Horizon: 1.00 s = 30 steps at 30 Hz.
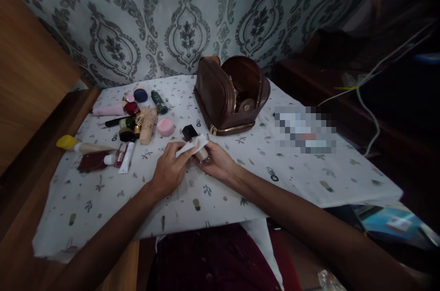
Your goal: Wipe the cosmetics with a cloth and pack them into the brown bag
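Observation:
My right hand (218,160) is closed around a small foundation bottle (202,154) with a black cap, which leans to the left just over the table. In my left hand (170,169) a folded white tissue (192,144) is pinched and pressed against the bottle's side, covering part of it. Beyond my hands stands a brown cosmetic bag (220,98), unzipped, its inside dark. A round pink container (165,127) lies to the left of the bottle's cap, near a beige tube (149,126).
Several cosmetics crowd the table's left side, among them a dark green bottle (159,101), a dark red bottle (92,161), a white tube (127,158) and a yellow-capped bottle (70,143). A blurred-out item (305,129) lies at right. Patterned wallpaper (187,25) rises behind.

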### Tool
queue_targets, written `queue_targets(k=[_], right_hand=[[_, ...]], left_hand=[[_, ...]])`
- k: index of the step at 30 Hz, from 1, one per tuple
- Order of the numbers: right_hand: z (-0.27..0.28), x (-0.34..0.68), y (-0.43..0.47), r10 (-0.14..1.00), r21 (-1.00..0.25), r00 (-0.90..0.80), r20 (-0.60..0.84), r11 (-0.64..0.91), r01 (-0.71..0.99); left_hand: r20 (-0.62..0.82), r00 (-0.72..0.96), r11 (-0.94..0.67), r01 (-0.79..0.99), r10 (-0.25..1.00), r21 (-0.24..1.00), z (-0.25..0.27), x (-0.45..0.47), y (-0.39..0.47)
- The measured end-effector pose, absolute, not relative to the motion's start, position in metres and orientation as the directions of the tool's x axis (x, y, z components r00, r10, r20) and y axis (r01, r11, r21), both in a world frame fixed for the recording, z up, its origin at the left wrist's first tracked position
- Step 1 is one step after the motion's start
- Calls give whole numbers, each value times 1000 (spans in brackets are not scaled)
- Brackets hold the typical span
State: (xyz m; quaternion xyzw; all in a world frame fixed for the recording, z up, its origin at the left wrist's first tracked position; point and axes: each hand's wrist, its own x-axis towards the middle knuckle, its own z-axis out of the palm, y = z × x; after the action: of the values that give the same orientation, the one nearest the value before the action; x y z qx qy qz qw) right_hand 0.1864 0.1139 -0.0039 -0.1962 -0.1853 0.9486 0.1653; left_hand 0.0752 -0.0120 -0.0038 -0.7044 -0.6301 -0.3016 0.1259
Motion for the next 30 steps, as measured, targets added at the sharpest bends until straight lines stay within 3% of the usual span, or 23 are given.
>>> queue_targets(k=[7,14,20,25,30], right_hand=[[3,191,118,300,-359,-880,-368,-919,-163],[-4,192,121,275,-374,-903,-331,-916,-142],[-7,188,119,355,-389,-870,-341,-896,-213],[-5,190,114,318,-419,-888,-332,-893,-164],[-4,191,114,314,-433,-890,-329,-888,-154]], left_hand=[[604,211,-295,955,768,42,-1,87,-12],[607,174,-233,972,775,20,-6,87,-11],[608,-11,-90,986,794,137,-9,76,-12],[595,-191,57,970,781,236,-5,67,-14],[553,-215,77,962,805,261,-4,66,-13]])
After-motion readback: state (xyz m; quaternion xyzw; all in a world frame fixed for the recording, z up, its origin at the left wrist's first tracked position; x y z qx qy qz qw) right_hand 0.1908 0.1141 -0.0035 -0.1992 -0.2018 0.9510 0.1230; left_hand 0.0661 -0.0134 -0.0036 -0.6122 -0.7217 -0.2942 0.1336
